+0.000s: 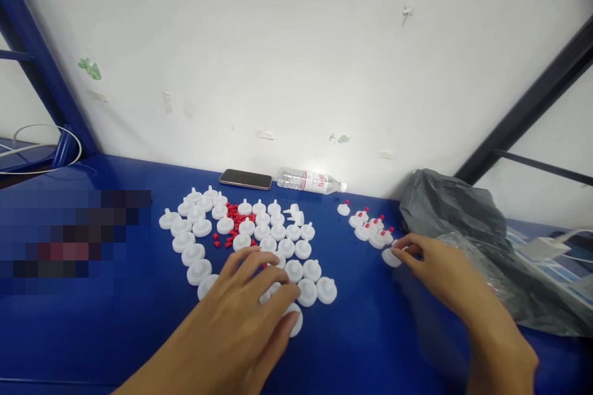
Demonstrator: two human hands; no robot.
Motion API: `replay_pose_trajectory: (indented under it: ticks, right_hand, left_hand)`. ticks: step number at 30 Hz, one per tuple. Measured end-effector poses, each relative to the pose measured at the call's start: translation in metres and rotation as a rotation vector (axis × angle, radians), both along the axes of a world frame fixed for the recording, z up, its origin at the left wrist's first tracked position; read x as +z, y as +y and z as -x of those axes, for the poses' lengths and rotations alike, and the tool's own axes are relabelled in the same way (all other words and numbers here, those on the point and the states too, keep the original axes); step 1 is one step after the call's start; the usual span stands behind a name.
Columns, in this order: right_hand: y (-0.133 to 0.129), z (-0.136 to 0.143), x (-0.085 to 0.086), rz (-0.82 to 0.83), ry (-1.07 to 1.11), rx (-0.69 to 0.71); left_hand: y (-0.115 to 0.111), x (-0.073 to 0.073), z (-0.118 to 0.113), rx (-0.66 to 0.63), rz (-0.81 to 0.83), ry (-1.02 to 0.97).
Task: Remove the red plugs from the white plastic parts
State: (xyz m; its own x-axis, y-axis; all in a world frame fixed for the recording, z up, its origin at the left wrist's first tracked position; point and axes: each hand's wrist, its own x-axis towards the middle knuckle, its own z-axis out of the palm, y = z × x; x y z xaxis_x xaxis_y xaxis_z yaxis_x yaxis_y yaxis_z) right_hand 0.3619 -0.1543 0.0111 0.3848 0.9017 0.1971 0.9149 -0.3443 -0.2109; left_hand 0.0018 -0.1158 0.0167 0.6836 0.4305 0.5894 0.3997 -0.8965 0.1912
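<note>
White caps [297, 323] partly out of view behind left hand [252, 296]

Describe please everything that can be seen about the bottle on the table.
The bottle looks like clear, thin plastic, with a white cap on its neck and a white label with red print. It lies on its side on the blue table, the cap pointing right in the picture, close to the wall and just right of the dark phone, with a small gap between. No hand touches it. Whether it holds liquid, I cannot tell.
</note>
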Motion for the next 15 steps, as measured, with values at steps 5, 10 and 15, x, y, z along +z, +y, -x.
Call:
replay_pose_trajectory:
  ticks: [5, 10, 15]
  right_hand:
    - [-0.009, 0.031, 0.027, -0.070, 0.049, 0.096]
    - [-0.029, 0.106, 0.056, -0.099, 0.313, 0.437]
    - [-0.045, 0.160, 0.060, -0.071, 0.369, 0.780]
  left_hand:
    - [-0.002, 0.015, 0.011, 0.057, 0.023, -0.075]
    - [-0.018, 0.015, 0.008, 0.127, 0.004, -0.069]
    - [-0.026, 0.013, 0.004, -0.004, 0.072, -0.046]
